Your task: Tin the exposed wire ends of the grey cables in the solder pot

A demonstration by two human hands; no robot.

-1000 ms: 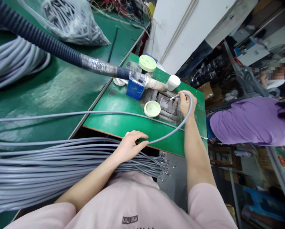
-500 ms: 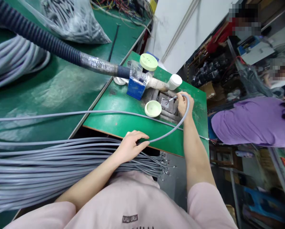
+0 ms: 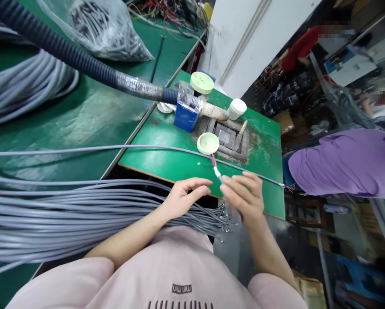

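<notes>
A grey cable [image 3: 217, 172] is pinched in my right hand [image 3: 244, 198], near the table's front edge. Its stripped end, with a white section and pink and red wires, points toward a pale green dish [image 3: 207, 144]. To the left, my left hand [image 3: 186, 198] hovers over the cable bundle with thumb and fingers apart, and no object shows between them. The thick bundle of grey cables [image 3: 92, 214] runs beneath it, ends to the right. One single grey cable [image 3: 160, 147] lies across the green table. Behind the dish sits a square metal pot [image 3: 225, 136] with a flat scraper-like stick [image 3: 241, 134] on it.
A ribbed black hose [image 3: 83, 64] reaches over the table to a blue box [image 3: 185, 116]. Near it stand a white jar [image 3: 237, 109] and a green-lidded container [image 3: 201, 82]. A bag of cable pieces [image 3: 105, 38] and a cable coil [image 3: 28, 86] lie left. A person in purple [image 3: 337, 165] is at right.
My right hand has pulled back from the metal pot toward me, bringing the cable end with it. The cable no longer shows in my left hand. The stick on the pot is now visible.
</notes>
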